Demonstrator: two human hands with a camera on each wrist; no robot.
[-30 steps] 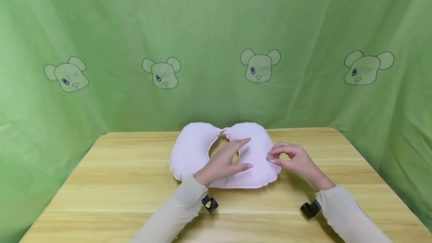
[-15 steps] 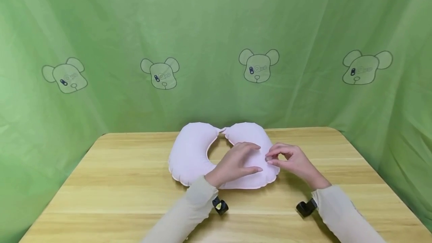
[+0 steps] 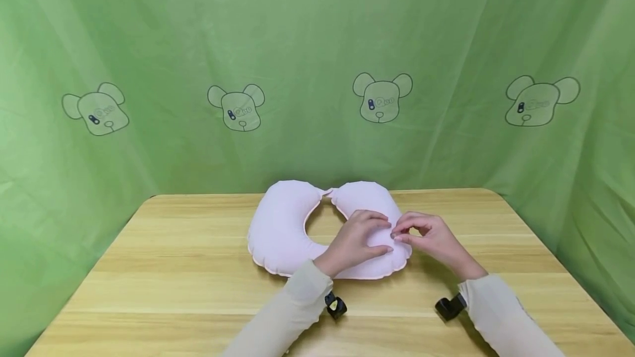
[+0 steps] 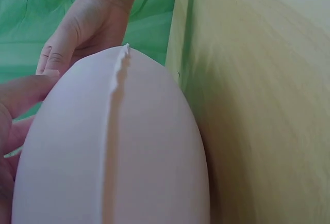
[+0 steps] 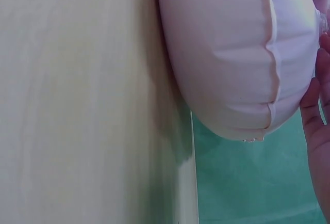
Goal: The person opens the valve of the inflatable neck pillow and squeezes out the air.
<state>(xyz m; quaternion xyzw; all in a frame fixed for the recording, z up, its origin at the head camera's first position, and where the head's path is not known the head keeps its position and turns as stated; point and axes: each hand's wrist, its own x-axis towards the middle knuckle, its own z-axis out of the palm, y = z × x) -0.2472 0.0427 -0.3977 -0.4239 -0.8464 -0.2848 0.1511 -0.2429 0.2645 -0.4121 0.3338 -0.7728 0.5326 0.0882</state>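
A pale pink inflatable neck pillow (image 3: 280, 227) lies on the wooden table, its two ends meeting at the back. My right hand (image 3: 432, 237) pinches a small clear valve (image 5: 323, 22) on the top of the pillow's right arm, thumb and forefinger together. Right beside it, my left hand (image 3: 353, 242) reaches over the pillow with thumb and fingers apart, the fingertips at the pillow's surface near the valve. In the left wrist view the pillow's seamed edge (image 4: 116, 95) fills the middle, and much of the left hand is cut off.
Around the pillow is the wood-grain table top (image 3: 173, 269). A green curtain (image 3: 307, 43) with printed bear heads hangs close behind its back edge and along both sides. A black camera (image 3: 336, 307) is strapped at the left wrist.
My left hand has moved right, from near the pillow's centre opening to beside the valve, its fingers now nearer the right hand. The right hand keeps its pinch almost in place.
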